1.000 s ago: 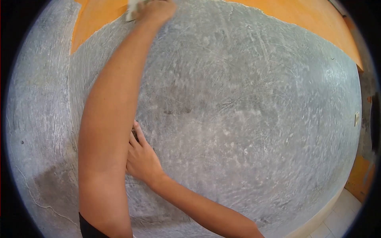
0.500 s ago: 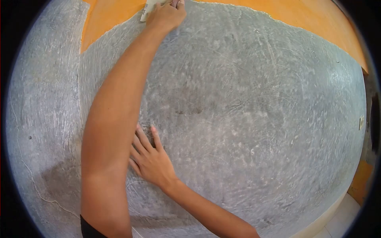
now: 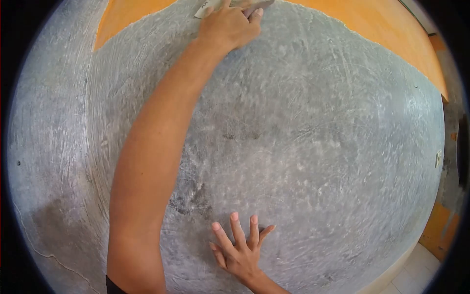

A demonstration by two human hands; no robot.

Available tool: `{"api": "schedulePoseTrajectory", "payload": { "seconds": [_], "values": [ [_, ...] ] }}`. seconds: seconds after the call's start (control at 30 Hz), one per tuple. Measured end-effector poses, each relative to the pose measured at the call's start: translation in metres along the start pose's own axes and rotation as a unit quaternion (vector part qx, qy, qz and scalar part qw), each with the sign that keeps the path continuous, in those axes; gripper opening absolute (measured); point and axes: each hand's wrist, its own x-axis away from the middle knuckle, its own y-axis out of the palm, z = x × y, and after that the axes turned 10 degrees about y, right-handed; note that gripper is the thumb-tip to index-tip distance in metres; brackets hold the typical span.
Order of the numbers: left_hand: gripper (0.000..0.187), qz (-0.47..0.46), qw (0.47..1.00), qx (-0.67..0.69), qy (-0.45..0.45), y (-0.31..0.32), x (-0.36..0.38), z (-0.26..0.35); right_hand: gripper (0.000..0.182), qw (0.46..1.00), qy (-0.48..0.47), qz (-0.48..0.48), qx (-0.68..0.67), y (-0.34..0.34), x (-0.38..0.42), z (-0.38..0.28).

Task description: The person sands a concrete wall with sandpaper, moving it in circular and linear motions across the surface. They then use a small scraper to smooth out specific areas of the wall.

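Up at the top edge of the head view, my left hand (image 3: 226, 27) is wrapped round a flat-bladed scraper (image 3: 259, 8). The scraper's pale blade pokes out left of the fingers and its brownish handle to the right; part of it is cut off by the frame. It lies against the wall near the ragged border between grey plaster (image 3: 303, 157) and orange paint (image 3: 391, 36). Lower down, my right hand (image 3: 242, 257) rests on the grey plaster with its fingers spread, holding nothing.
A dark smudged patch (image 3: 191, 198) marks the plaster beside my left forearm. A thin crack (image 3: 54, 257) runs at lower left, near a small hole (image 3: 18, 163). At far right are a wall switch or socket (image 3: 437, 159) and pale floor tiles (image 3: 413, 269).
My left hand and the scraper have shifted right along the orange border. My right hand has moved down and to the right, fingers spread wider. The view has shifted slightly.
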Motion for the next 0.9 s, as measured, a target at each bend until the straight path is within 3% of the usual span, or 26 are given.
{"api": "schedulePoseTrajectory", "payload": {
  "seconds": [0.03, 0.13, 0.23, 0.33, 0.43, 0.53, 0.6, 0.77, 0.83, 0.9],
  "values": [
    [0.052, 0.021, 1.000, 0.012, 0.013, 0.000, 0.003, -0.001, 0.051, 1.000, -0.002, -0.007, 0.008, -0.001, -0.001, -0.001],
    [0.049, 0.013, 0.992, 0.006, -0.123, -0.007, -0.014, 0.004, 0.051, 1.000, 0.001, -0.016, 0.022, -0.003, -0.004, -0.002],
    [0.047, -0.028, 0.999, 0.014, -0.013, -0.004, -0.012, 0.021, 0.052, 1.000, 0.010, -0.014, 0.011, -0.003, -0.003, -0.003],
    [0.048, 0.040, 0.998, -0.039, 0.038, 0.005, -0.002, 0.023, 0.052, 1.000, 0.010, -0.018, -0.009, -0.004, -0.003, -0.002],
    [0.050, -0.022, 0.998, -0.014, -0.064, -0.003, -0.021, 0.034, 0.052, 0.999, 0.010, -0.005, -0.050, -0.005, -0.004, 0.000],
    [0.052, -0.040, 0.995, 0.000, -0.091, 0.000, -0.027, 0.056, 0.052, 0.988, 0.009, 0.026, -0.153, -0.006, -0.001, 0.002],
    [0.053, -0.008, 0.998, -0.010, -0.055, 0.008, -0.019, 0.063, 0.052, 0.965, -0.008, 0.056, -0.256, -0.008, -0.002, 0.010],
    [0.053, -0.034, 0.995, 0.040, -0.079, -0.011, -0.014, 0.083, 0.052, 0.970, 0.034, 0.195, -0.139, -0.055, 0.018, 0.063],
    [0.053, -0.039, 0.998, 0.039, -0.044, 0.001, -0.031, 0.087, 0.054, 0.970, 0.100, 0.207, -0.083, -0.085, 0.020, 0.087],
    [0.052, -0.024, 0.999, 0.022, 0.008, 0.011, -0.027, 0.099, 0.057, 0.969, 0.193, 0.153, -0.032, -0.106, 0.026, 0.101]
  ]
}}
